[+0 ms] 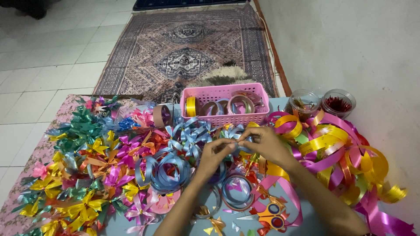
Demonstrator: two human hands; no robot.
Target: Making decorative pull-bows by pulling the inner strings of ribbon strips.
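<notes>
White floor tiles and a patterned rug are lying beyond a low work surface that is standing against a pale wall. Both hands are meeting above the middle of the surface: the left hand and the right hand are each pinching, fingertips closed, a light blue ribbon piece that is sitting between them, just over the loose ribbon coils. Finished bows are crowding the left side; pink and yellow ribbon lengths are piling on the right. A pink basket holding ribbon rolls and two clear jars are standing behind. Scissors are lying near the front edge.
</notes>
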